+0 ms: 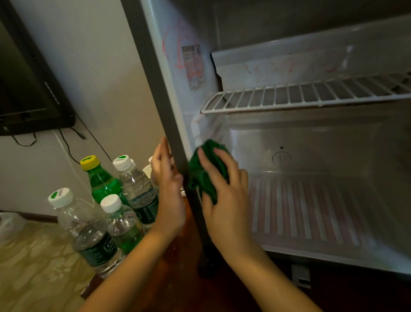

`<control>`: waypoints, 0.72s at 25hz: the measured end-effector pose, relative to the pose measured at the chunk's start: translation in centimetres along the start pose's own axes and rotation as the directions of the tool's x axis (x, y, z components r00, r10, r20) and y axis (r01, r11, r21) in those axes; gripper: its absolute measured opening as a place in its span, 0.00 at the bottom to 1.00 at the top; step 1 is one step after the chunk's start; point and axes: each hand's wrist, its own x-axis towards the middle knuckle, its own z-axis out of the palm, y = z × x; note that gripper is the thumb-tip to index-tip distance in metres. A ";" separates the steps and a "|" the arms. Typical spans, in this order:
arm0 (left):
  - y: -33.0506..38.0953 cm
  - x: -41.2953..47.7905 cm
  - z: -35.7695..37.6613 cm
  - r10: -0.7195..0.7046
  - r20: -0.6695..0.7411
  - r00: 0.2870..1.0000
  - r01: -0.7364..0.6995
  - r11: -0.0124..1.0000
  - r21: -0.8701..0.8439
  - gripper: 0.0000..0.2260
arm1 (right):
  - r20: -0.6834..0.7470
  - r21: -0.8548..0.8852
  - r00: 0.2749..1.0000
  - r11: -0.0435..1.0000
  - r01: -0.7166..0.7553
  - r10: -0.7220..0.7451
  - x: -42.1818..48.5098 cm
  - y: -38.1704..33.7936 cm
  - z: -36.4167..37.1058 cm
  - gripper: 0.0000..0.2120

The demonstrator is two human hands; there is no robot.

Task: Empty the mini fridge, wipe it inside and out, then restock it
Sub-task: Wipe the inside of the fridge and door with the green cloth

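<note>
The mini fridge (156, 83) stands open and its inside holds nothing. A white wire shelf (302, 94) crosses the upper part, and a ribbed floor (306, 208) lies below. My right hand (223, 194) presses a green cloth (203, 173) against the lower left inner wall near the front edge. My left hand (167, 185) rests flat with fingers apart on the fridge's grey outer left side. Several bottles stand outside to the left: a green bottle with a yellow cap (100, 179) and clear water bottles (85, 230) with white caps.
A dark television (13, 79) hangs on the wall at left with cables (77, 145) trailing below. A patterned yellowish surface (19, 264) lies at the lower left with a crumpled plastic bag (4, 226). Red marks and a sticker (194, 66) show on the fridge's inner wall.
</note>
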 end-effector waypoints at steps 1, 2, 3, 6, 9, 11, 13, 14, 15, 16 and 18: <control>-0.1 0.4 0.5 -0.036 -0.035 0.999 0.034 0.999 -0.041 0.29 | 0.036 -0.058 0.999 0.998 -0.003 0.006 -1.5 1.2 -0.1 0.32; -0.3 0.5 0.9 -0.071 -0.070 0.995 0.065 0.995 -0.079 0.30 | 0.084 -0.129 0.996 0.992 0.013 -0.003 -3.2 2.4 -0.2 0.33; -0.5 0.6 1.1 -0.099 -0.085 0.991 0.089 0.990 -0.110 0.30 | 0.137 -0.183 0.990 0.982 0.041 -0.016 -4.6 3.4 -0.3 0.34; -0.5 0.3 1.0 -0.154 -0.085 0.984 0.142 0.981 -0.133 0.35 | 0.189 -0.030 0.978 0.996 -0.080 0.085 -5.3 4.8 -1.5 0.31; -0.3 0.1 1.1 -0.210 -0.103 0.972 0.196 0.972 -0.132 0.38 | -0.050 0.312 0.975 0.931 -0.190 0.216 -1.8 3.1 -2.8 0.24; -0.1 0.0 0.9 -0.229 -0.094 0.969 0.215 0.966 -0.146 0.37 | -0.116 0.277 0.981 0.954 -0.117 0.154 0.5 0.5 -2.3 0.26; 0.0 -0.3 0.7 -0.263 -0.077 0.962 0.246 0.951 -0.186 0.36 | -0.097 0.141 0.995 0.990 -0.023 0.037 1.2 -1.6 -0.7 0.29; 0.2 -0.4 0.6 -0.288 -0.064 0.956 0.268 0.939 -0.216 0.36 | -0.088 0.072 0.996 0.997 0.012 -0.005 0.5 -1.8 0.2 0.28; 0.5 -0.5 0.5 -0.312 -0.046 0.949 0.294 0.927 -0.234 0.38 | -0.078 0.027 0.997 0.999 0.029 -0.027 -0.8 -1.3 0.9 0.28; 0.8 -0.4 0.4 -0.330 -0.046 0.943 0.310 0.920 -0.241 0.41 | -0.050 -0.008 0.998 0.999 0.037 -0.038 -2.4 -0.2 1.4 0.28; 1.4 -0.2 0.6 -0.311 -0.036 0.950 0.298 0.933 -0.201 0.40 | 0.053 -0.052 0.998 0.998 0.032 -0.029 -6.0 2.4 1.2 0.32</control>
